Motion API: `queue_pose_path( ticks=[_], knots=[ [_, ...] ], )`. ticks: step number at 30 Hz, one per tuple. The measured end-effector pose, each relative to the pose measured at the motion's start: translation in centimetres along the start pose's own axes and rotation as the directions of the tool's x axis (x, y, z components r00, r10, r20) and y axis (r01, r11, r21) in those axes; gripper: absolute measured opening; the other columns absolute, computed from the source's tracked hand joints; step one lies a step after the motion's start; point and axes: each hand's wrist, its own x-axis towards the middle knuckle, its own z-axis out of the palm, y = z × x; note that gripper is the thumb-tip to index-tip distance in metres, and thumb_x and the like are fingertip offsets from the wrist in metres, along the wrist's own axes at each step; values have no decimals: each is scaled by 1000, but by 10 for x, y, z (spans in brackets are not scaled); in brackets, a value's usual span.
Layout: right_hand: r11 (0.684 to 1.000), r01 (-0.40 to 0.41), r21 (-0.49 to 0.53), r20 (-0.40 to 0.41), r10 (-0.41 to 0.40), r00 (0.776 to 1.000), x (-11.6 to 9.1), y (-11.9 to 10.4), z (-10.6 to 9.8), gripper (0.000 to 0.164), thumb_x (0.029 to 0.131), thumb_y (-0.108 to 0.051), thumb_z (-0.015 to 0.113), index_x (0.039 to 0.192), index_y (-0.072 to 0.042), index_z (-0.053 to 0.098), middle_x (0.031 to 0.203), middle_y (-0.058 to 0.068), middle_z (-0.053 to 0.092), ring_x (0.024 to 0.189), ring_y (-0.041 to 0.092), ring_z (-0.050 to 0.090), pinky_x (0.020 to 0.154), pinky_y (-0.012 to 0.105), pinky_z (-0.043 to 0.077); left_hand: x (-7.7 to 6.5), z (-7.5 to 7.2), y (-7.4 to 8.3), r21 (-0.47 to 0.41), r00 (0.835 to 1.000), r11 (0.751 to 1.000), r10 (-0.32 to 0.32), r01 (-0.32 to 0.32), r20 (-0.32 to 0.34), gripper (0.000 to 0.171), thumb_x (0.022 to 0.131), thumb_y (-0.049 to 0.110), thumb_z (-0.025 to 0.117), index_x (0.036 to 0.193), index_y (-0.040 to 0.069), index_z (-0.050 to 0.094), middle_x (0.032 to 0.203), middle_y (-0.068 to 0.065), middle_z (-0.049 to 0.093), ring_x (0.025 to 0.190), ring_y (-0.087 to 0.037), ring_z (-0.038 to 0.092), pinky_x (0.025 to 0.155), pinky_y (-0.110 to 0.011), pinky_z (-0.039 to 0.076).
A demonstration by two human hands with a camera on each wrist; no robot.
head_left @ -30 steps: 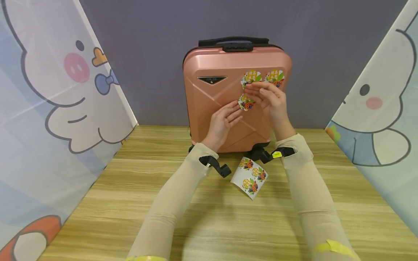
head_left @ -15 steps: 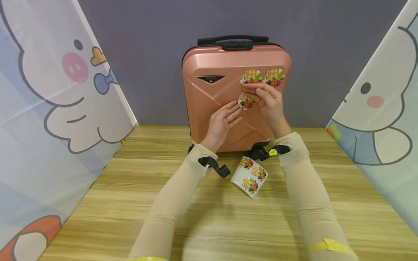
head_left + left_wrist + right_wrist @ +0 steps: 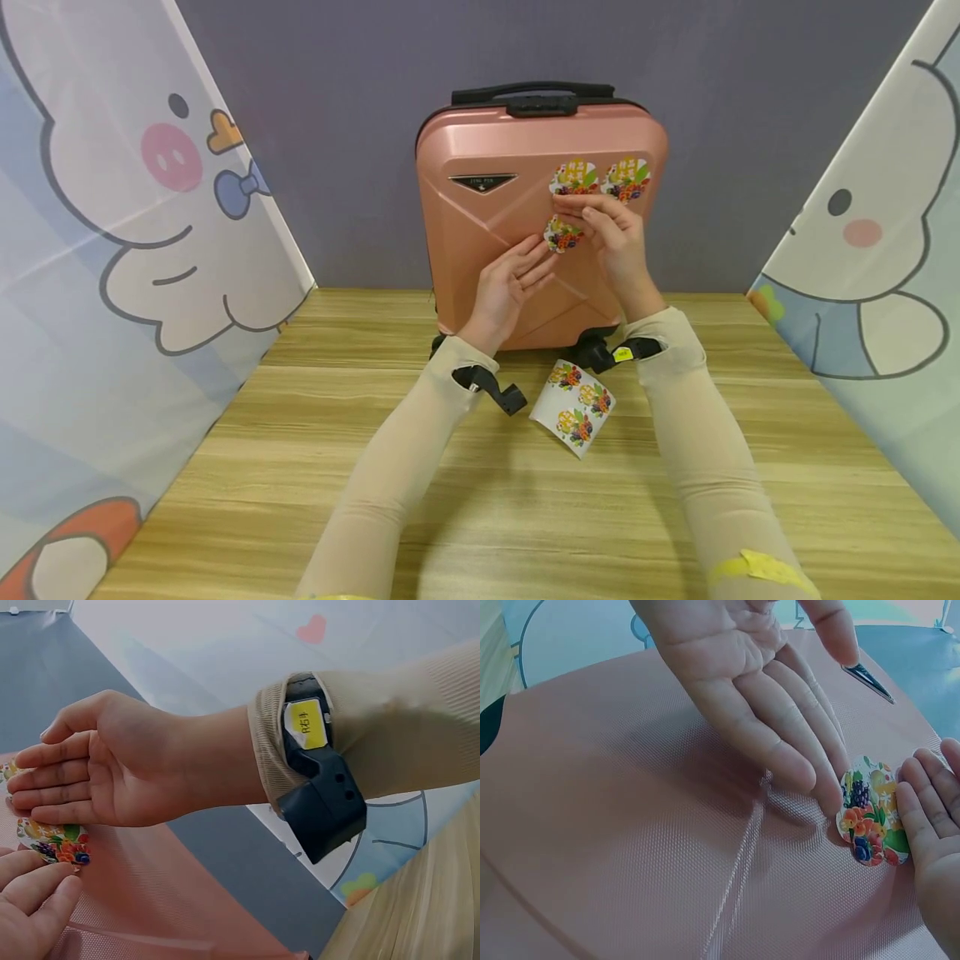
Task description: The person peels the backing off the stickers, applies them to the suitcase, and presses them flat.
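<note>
suitcase [image 3: 468,229]: rose pink | stickers [image 3: 563,237]: multicoloured fruit | table [image 3: 300,467]: yellowish wood grain | sleeves [image 3: 401,471]: beige

In the head view the sleeved left arm [image 3: 382,475] and right arm [image 3: 705,450] reach from the bottom edge toward the centre. The left hand [image 3: 501,287] extends its fingers [image 3: 534,257] up and rightward; the right hand [image 3: 618,246], higher and farther right, points straight fingers leftward, well apart from the left palm.

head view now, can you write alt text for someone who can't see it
A person's left hand and right hand are at a fruit sticker at the front of a pink suitcase, below two similar stickers. The suitcase stands upright on a wooden table, behind a sheet of stickers.
</note>
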Motion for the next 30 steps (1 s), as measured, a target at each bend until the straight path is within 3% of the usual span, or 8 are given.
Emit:
queue_pose_path(
  ticks=[11,19,26,30],
  knots=[
    [998,0,-61,-43,-2,999,-2,0,1,28,100,2,45,107,10,71,109,12,73,104,24,69,96,37,52,-4,-12,-5,45,999,998,34,-33,-22,45,101,3,42,144,-6,46,141,-27,51,130,-38,51,107,-49,42],
    [994,-106,28,-28,107,994,-11,4,-3,28,99,6,45,105,7,72,108,12,73,105,22,69,96,35,53,-6,-22,-13,104,999,995,16,-12,-39,42,99,2,45,139,-7,51,139,-23,55,126,-34,55,103,-49,46],
    [973,-217,77,20,217,976,-20,5,-8,31,98,10,45,107,2,73,109,11,72,105,22,68,95,34,53,-10,-29,-26,150,998,987,-45,52,-45,30,99,6,50,125,-4,62,106,-7,71,110,-30,63,104,-57,42],
    [950,-305,62,31,304,952,-25,6,-13,30,99,9,46,112,2,72,110,10,73,105,21,69,95,33,53,-13,-31,-34,169,995,982,-80,88,-52,28,98,7,52,122,0,65,103,-3,71,110,-33,63,102,-54,45]
  ],
)
